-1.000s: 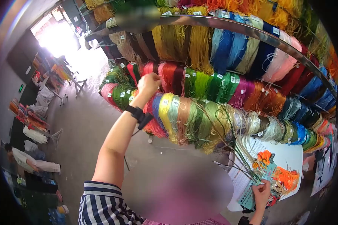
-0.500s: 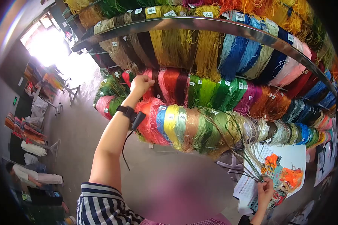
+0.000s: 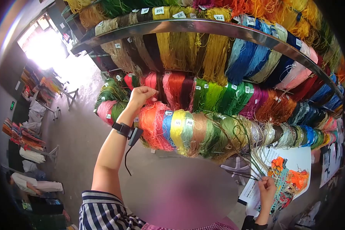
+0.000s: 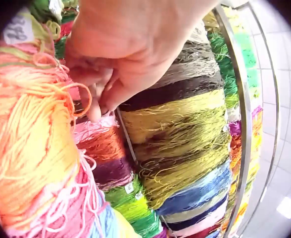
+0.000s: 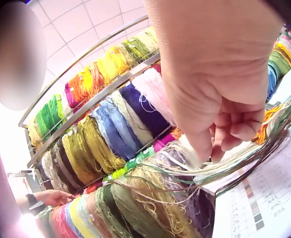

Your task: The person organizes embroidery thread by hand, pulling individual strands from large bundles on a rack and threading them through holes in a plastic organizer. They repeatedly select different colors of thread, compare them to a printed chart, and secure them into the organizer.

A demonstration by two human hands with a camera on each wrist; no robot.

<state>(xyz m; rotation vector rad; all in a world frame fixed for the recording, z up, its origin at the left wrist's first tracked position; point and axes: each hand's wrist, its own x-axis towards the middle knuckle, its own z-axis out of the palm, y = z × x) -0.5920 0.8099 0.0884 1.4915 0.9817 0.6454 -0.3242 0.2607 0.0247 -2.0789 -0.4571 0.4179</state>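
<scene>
In the head view my left hand is raised over the left end of the nearest row of thread skeins, just above the coral-orange skein. Its thumb and fingers pinch together on a thread beside the pink and dark brown skeins; the strand itself is mostly hidden. A loose orange loop lies by these fingertips in the left wrist view. My right hand pinches a bundle of long green, beige and dark threads, which trails over the row. Beside that hand is a teal perforated card with orange threads.
A printed colour chart lies under the right hand on a white board. A curved metal rail crosses above the lower skein rows. Labelled skeins fill several tiers. Another person is at the far left; a bright doorway stands behind.
My left hand has drawn down and left relative to the skeins, fingers still pinched. My right hand has moved left off the teal card, keeping hold of the threads. The head view has shifted.
</scene>
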